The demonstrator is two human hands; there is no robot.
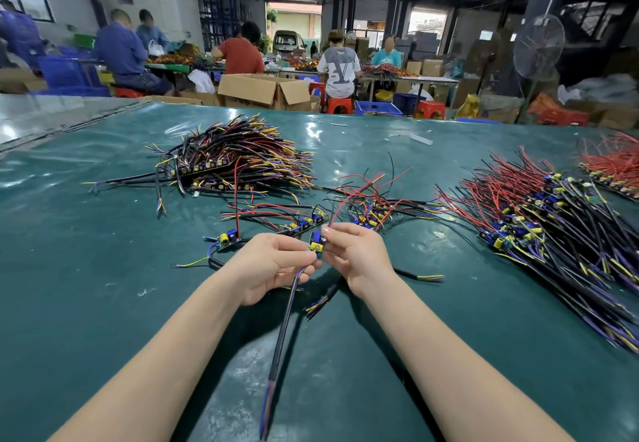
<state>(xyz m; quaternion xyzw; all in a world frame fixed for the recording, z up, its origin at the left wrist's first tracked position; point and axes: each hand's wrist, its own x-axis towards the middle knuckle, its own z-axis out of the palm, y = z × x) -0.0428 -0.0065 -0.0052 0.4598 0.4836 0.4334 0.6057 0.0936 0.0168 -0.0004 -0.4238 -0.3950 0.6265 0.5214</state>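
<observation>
A small circuit board [317,242] with blue and yellow parts is held between both hands above the green table [103,269]. My left hand [273,267] pinches its lower end, where a black cable [283,331] with purple and yellow leads hangs toward me. My right hand [356,255] pinches the board's upper end, and a red wire [349,199] rises from there.
A big heap of wired boards [238,158] lies at the back left and another heap [553,227] at the right. A row of a few boards [294,224] and a single board [228,239] lie just beyond my hands. Several people work at far tables.
</observation>
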